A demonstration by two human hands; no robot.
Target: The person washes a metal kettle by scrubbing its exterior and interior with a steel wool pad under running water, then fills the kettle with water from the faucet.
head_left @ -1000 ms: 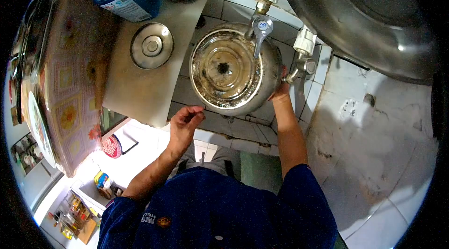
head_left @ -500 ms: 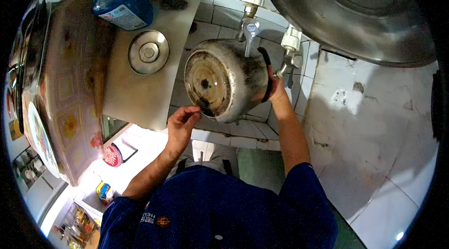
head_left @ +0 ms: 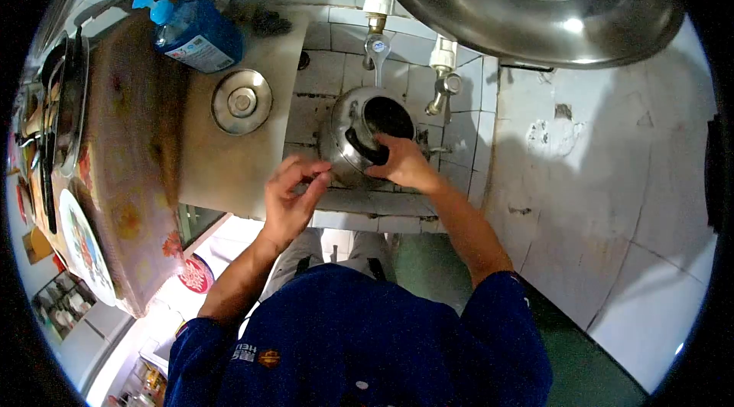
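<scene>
A metal kettle (head_left: 344,128) stands in the tiled sink under the taps, its dark round opening (head_left: 390,118) facing up. My right hand (head_left: 404,164) is closed around the kettle's black handle. Close to the kettle's left side, my left hand (head_left: 289,196) has its thumb and fingertips drawn together; whatever they pinch, if anything, is too small to make out. On the board to the left lies a round metal lid (head_left: 261,105) with a knob in its middle.
A blue pump bottle (head_left: 197,43) and a dark scrubber (head_left: 271,22) sit at the back of the board (head_left: 229,166). Two taps (head_left: 376,43) (head_left: 443,86) project over the sink. A large metal pan (head_left: 612,32) hangs over the upper right, above the tiled counter (head_left: 566,193).
The kettle has turned from its side, sooty bottom showing, to opening upward, and sits lower in the sink. My right hand has moved left with the handle. My left hand stays near the kettle.
</scene>
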